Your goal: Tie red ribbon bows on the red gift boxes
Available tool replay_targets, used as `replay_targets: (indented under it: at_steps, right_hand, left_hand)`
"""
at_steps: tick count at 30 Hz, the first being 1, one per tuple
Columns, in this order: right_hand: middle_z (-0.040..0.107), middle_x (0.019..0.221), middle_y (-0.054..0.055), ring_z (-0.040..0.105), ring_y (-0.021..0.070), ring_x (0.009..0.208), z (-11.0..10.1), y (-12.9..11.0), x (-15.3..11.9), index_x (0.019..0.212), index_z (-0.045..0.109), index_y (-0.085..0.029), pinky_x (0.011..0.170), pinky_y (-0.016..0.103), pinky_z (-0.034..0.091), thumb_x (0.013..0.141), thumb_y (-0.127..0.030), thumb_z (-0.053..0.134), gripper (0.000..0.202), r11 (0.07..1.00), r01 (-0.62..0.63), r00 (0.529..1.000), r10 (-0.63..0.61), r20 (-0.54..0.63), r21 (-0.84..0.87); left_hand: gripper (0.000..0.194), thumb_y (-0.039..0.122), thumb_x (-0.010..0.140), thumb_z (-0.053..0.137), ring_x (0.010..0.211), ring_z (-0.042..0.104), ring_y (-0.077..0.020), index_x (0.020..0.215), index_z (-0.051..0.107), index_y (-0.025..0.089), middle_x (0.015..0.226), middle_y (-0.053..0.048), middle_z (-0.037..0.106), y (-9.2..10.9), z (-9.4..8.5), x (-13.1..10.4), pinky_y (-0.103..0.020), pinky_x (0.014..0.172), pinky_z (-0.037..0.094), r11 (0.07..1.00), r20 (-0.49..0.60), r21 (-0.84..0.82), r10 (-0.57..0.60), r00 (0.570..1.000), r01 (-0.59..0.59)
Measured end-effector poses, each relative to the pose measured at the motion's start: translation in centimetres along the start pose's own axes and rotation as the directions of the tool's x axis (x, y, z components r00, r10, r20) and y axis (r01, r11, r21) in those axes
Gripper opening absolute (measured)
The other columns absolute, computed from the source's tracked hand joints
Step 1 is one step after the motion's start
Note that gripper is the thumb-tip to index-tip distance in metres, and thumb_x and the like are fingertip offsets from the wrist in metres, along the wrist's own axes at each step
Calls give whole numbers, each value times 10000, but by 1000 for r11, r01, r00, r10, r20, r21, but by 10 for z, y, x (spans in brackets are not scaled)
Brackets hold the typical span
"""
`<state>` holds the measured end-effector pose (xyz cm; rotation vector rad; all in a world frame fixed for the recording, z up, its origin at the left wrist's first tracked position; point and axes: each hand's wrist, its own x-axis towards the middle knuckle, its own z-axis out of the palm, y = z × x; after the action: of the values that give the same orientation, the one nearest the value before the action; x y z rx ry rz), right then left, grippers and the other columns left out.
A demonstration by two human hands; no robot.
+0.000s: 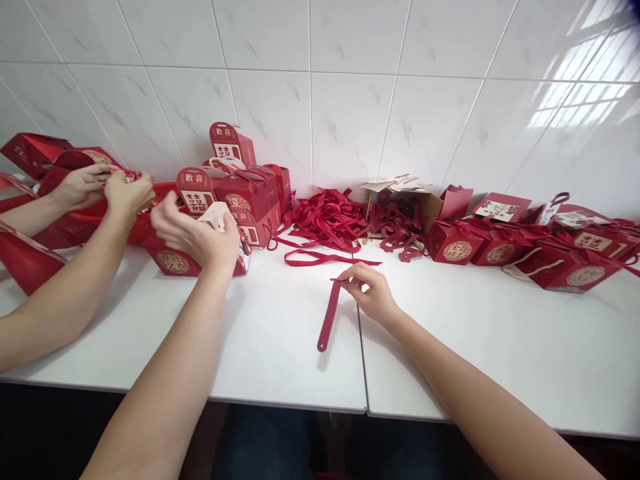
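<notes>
The right hand pinches 1 dark red strip by its upper end, over the white table; 1 hole marks its lower end. The left hand curls over 1 red box; I cannot tell whether it grips. Behind are 1 ribbon heap and 1 carton. 2 rounded box tabs read 歡喜, with 囍 below. A co-worker's 2 hands are at left.

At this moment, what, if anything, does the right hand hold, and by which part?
The right hand holds a dark red strip by its upper end, opposite the rounded lower end.
</notes>
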<state>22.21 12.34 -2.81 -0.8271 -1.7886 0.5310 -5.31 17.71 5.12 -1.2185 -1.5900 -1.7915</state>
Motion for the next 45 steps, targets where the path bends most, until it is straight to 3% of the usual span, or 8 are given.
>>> replay_targets:
  at_steps: [5, 11, 16, 18, 25, 30, 36, 45]
  right_hand:
    - [589, 833, 26, 550, 138, 644, 1, -3, 0, 833, 617, -233, 568, 291, 464, 802, -213, 535, 90, 998, -30, 998, 33, -49, 55]
    - [596, 913, 47, 586, 195, 880, -4, -3, 5, 836, 621, -238, 734, 342, 488, 788, -248, 594, 56, 982, -61, 982, 91, -163, 178]
    - [434, 1329, 57, 355, 256, 1312, -13, -7, 9, 801, 657, -248, 1085, 469, 289, 757, -262, 666, 47, 978, -52, 968, 99, -232, 201]
    - [406, 1356, 54, 336, 260, 1326, -14, -12, 8, 793, 658, -246, 1093, 475, 284, 764, -257, 656, 31, 979, -41, 970, 87, -226, 202]
    - [528, 1114, 86, 423, 264, 1249, -8, -30, 7, 796, 679, -258, 982, 451, 425, 777, -194, 623, 87, 991, 45, 967, -11, -256, 127]
    - [507, 1199, 80, 436, 268, 1233, -8, -30, 6, 800, 684, -256, 982, 466, 409, 782, -184, 612, 103, 994, 43, 956, -12, -294, 100]
    - [520, 1195, 84, 438, 274, 1223, -10, -30, 6, 811, 703, -260, 984, 472, 403, 782, -204, 632, 95, 996, 17, 958, 7, -286, 83]
    - [500, 1200, 56, 551, 225, 1074, -9, -32, 5, 881, 684, -281, 907, 423, 475, 787, -212, 646, 122, 992, 82, 932, -42, -359, 96]
  left_hand:
    - [829, 129, 706, 693, 981, 600, -270, 1374, 203, 164, 1002, -54, 625, -35, 10, 6, -462, 922, 407, 945, 234, -130, -266, 935, 301]
    - [811, 184, 743, 635, 895, 666, -187, 1411, 177, 225, 1105, -92, 649, 8, 20, -27, -328, 824, 511, 785, 477, -564, 56, 877, 257]
    - [336, 330, 729, 689, 819, 654, -196, 1011, 599, 172, 943, -71, 677, 56, 14, -68, -290, 692, 526, 676, 813, -544, 278, 512, 497]
    - [242, 362, 741, 686, 776, 642, -181, 870, 617, 169, 830, -38, 673, 66, 9, -79, -293, 699, 516, 657, 855, -503, 281, 437, 562]
    - [187, 351, 825, 617, 1006, 610, -213, 831, 521, 190, 1050, -76, 650, 79, -4, -91, -366, 871, 473, 496, 844, -533, 372, 387, 686]
    - [242, 426, 830, 591, 739, 583, -149, 855, 510, 200, 793, 3, 587, 78, -4, -97, -275, 707, 469, 617, 821, -556, 303, 484, 557]
    - [294, 483, 825, 576, 720, 559, -145, 871, 505, 201, 782, 9, 560, 80, -5, -98, -260, 684, 448, 649, 799, -574, 308, 517, 499]
    - [251, 427, 833, 597, 577, 562, -118, 827, 501, 195, 688, 18, 601, 82, -10, -99, -237, 555, 420, 573, 817, -576, 369, 444, 583]
